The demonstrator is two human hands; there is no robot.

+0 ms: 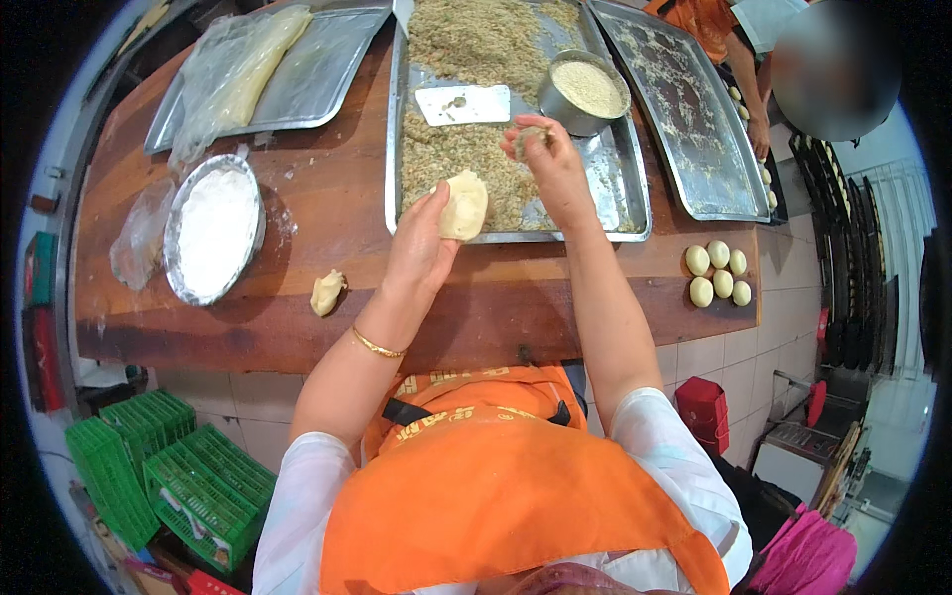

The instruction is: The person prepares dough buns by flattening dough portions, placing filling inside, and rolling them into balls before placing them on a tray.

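Note:
In my left hand (pixel 424 242) rests a flattened round of pale dough (pixel 466 207), its thumb on the near edge. My right hand (pixel 550 167) has a clump of crumbly filling (pixel 532 141) between its fingers, raised over the large metal tray (pixel 520 238). That tray holds loose filling (pixel 468 156) in heaps, with a white flat scraper (pixel 480 105) lying on it. Beside my right hand a round metal tin (pixel 573 115) of pale seeds or crumbs (pixel 587 89) stands in the tray. A small lump of dough (pixel 326 292) sits on the wooden table to the left.
On the left are a metal bowl of white flour (pixel 216 230) and a tray with plastic-wrapped dough (pixel 253 82). Several dough balls (pixel 718 271) sit at the table's right corner. Beyond a crumb-strewn tray (pixel 692 126) another person's hand (pixel 758 137) works. Green crates (pixel 208 491) stand below.

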